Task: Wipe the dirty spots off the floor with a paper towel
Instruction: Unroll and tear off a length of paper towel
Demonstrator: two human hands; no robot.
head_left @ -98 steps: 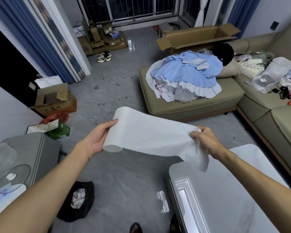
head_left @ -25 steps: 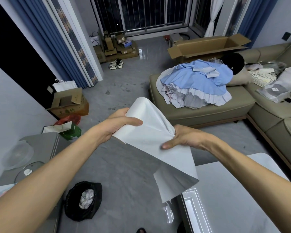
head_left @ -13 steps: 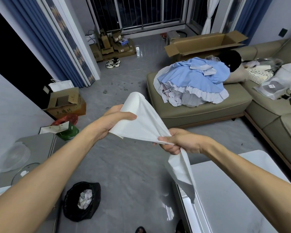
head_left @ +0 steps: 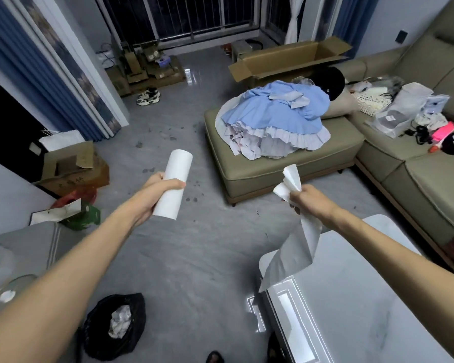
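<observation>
Paper in both hands, a person stands over a grey floor point(head_left: 194, 258). The left hand point(head_left: 160, 189) has its grip wrapped round a roll of paper towel point(head_left: 174, 184) at 9 o'clock. The right hand point(head_left: 303, 200) has its grip bunched on a loose sheet point(head_left: 294, 258), which hangs toward 5 o'clock above a white counter point(head_left: 378, 297) and looks free of the roll. Dark spots point(head_left: 192, 199) dot the floor at 12 o'clock, just beside the footstool point(head_left: 286, 169), with more farther off toward the curtains point(head_left: 50, 74). The step likely goes best if the roll is set down and the sheet folded into a thick pad. The person should then crouch by the nearest spots, press flat and wipe each one inward rather than smear it wider.
</observation>
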